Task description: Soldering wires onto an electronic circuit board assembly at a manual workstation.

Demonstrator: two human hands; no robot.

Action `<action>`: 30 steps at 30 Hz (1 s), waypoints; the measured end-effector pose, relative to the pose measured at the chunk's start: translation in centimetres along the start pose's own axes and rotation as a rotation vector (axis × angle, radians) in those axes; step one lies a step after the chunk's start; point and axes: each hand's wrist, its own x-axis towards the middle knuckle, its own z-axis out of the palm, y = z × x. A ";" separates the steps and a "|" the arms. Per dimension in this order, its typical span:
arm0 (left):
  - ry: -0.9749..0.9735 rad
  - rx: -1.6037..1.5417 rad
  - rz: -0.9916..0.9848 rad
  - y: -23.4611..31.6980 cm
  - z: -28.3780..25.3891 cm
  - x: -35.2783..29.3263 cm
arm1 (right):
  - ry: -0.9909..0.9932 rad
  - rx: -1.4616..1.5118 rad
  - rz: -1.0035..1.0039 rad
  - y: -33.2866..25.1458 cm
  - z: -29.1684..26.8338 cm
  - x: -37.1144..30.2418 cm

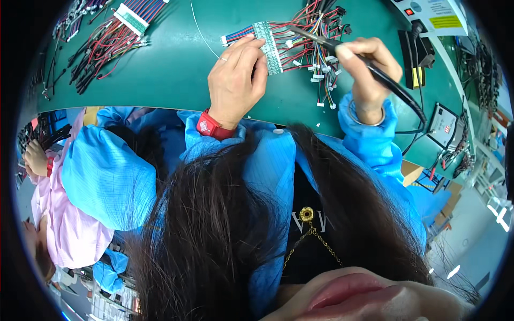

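Note:
My right hand (369, 67) is closed around the dark handle of a soldering iron (321, 40). Its metal tip points left, over the red wires beside a narrow green-and-white circuit board panel (267, 48). At the panel's left edge is my left hand (235, 77), its fingers bent and closed. A thin strand of solder wire (199, 27) curves down from the top and disappears under that hand; the grip on it is partly hidden. From the panel's right side spreads a bundle of coloured wires (321, 59) with white connectors. Shorter blue and red wires (238, 35) leave its left side.
Another wired panel (131, 20) with dark-ended leads lies at the upper left of the green bench (166, 75). A white powered unit (428, 16), a black holder (415, 59) and a small control box (443, 125) stand right. A pink-sleeved co-worker (69, 214) is at left.

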 end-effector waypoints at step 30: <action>0.081 -0.049 -0.034 -0.5 0.3 0.1 | -0.126 -0.282 -0.041 0.3 3.4 0.4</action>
